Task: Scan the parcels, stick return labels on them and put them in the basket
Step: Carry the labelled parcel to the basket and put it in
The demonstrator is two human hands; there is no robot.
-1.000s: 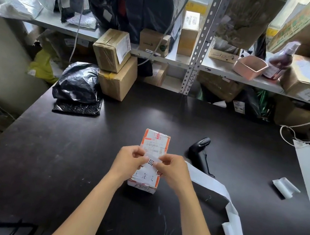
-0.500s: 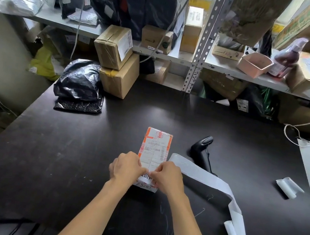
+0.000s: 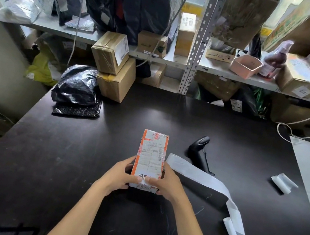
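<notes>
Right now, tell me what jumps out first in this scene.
The orange-and-white parcel at the middle of the black table, held at its near end by both hands, left hand and right hand. Right of it, a black scanner and a label strip.

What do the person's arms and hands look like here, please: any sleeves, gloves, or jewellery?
Both forearms are bare up to the bottom edge of the picture, with no sleeves in view. The left hand and right hand wear no gloves, and no ring, watch or bracelet shows on either.
</notes>
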